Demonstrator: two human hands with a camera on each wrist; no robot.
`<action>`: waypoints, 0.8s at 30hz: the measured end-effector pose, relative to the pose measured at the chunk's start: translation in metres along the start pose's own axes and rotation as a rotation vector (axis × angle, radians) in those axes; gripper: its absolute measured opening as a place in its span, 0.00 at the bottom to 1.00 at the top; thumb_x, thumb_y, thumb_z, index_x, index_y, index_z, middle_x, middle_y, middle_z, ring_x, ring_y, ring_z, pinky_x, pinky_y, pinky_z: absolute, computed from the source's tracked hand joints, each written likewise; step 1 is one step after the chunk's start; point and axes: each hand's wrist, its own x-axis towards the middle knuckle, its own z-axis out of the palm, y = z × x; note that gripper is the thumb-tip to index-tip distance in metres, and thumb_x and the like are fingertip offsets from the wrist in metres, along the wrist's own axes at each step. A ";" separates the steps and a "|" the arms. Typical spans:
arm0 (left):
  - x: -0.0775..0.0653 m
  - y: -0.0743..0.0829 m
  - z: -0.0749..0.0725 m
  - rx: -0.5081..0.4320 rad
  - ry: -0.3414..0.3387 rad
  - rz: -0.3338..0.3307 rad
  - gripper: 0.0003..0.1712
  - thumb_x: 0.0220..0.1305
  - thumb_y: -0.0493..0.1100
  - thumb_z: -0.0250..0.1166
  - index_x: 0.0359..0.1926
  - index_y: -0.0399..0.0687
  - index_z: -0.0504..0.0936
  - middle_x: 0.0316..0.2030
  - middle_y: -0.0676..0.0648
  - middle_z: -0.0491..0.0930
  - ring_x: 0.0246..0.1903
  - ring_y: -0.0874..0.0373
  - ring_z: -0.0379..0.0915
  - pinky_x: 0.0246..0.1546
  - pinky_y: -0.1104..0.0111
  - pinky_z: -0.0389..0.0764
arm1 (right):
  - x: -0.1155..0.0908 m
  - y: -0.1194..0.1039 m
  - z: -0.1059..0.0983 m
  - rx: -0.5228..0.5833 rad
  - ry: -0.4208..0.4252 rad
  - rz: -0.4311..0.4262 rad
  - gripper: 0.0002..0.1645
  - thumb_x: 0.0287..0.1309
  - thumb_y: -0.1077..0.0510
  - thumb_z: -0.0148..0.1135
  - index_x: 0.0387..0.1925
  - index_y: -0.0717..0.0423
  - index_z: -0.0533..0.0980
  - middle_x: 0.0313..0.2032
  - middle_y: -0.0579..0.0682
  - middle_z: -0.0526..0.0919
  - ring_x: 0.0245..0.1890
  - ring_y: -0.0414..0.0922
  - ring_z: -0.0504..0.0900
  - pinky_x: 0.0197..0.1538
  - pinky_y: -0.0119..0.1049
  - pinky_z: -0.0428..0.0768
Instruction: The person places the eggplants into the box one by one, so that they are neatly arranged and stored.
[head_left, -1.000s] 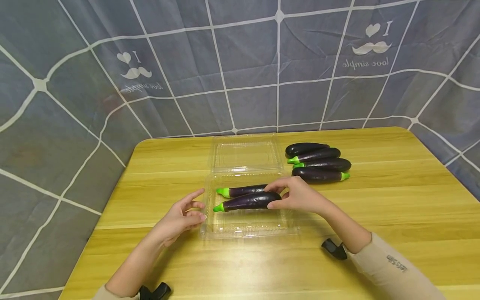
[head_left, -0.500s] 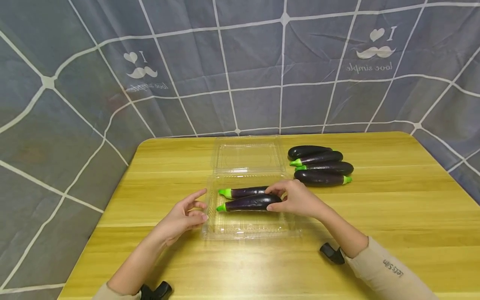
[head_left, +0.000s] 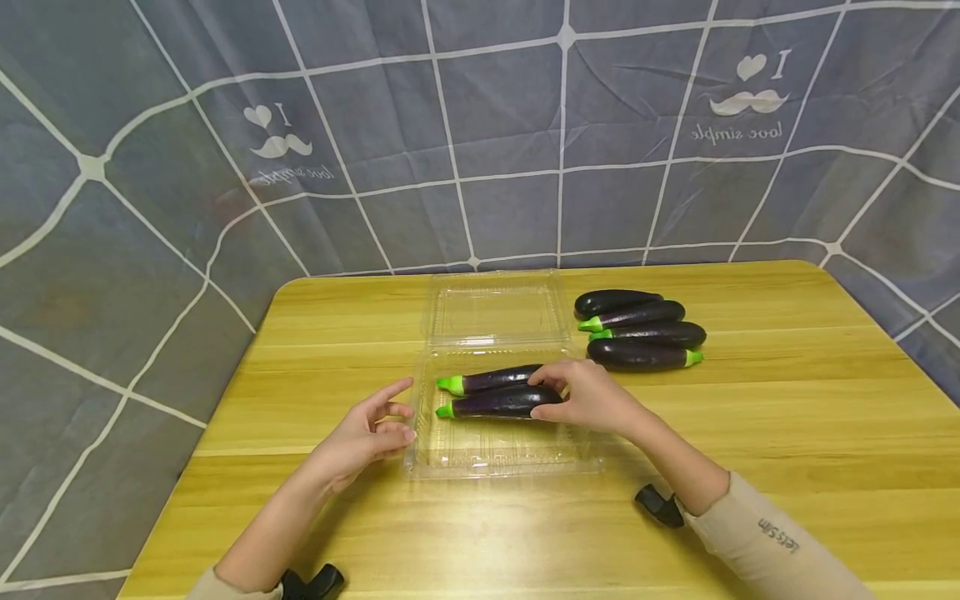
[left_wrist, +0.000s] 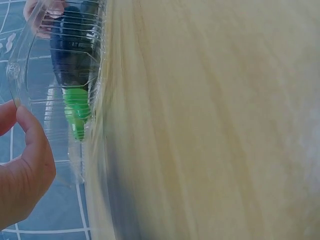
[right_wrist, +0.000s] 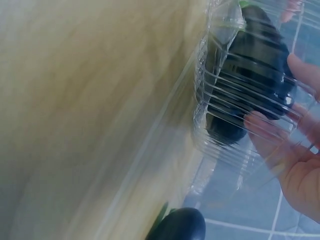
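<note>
Two dark purple eggplants with green stems lie side by side in the base of a clear plastic clamshell box (head_left: 502, 462). My right hand (head_left: 592, 396) holds the blunt right end of the front eggplant (head_left: 495, 403), thumb on its near side and fingers at its far side. Behind it lies the rear eggplant (head_left: 491, 380), its right end partly covered by the fingers. My left hand (head_left: 367, 433) is at the box's left rim, with thumb and forefinger apart and their tips right at the edge. Through the ribbed wall in the right wrist view, the held eggplant (right_wrist: 257, 65) shows beside my fingers.
The box's lid (head_left: 495, 312) lies folded back behind the base. Several more eggplants (head_left: 645, 354) rest in a row at the back right of the wooden table (head_left: 300, 350). A grey checked cloth (head_left: 510, 125) hangs behind the table. Black wrist mounts (head_left: 660, 506) are by both sleeves.
The front eggplant has shifted slightly back against the rear one in my right hand, and the rear one's right end has swung away. My left hand stays at the rim.
</note>
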 end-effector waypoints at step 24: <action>0.002 0.002 -0.003 0.000 -0.006 -0.008 0.44 0.60 0.32 0.61 0.72 0.45 0.48 0.48 0.42 0.63 0.37 0.60 0.70 0.38 0.68 0.76 | 0.002 -0.006 0.013 -0.218 0.041 -0.054 0.21 0.43 0.54 0.74 0.39 0.58 0.79 0.30 0.48 0.81 0.28 0.40 0.76 0.31 0.33 0.74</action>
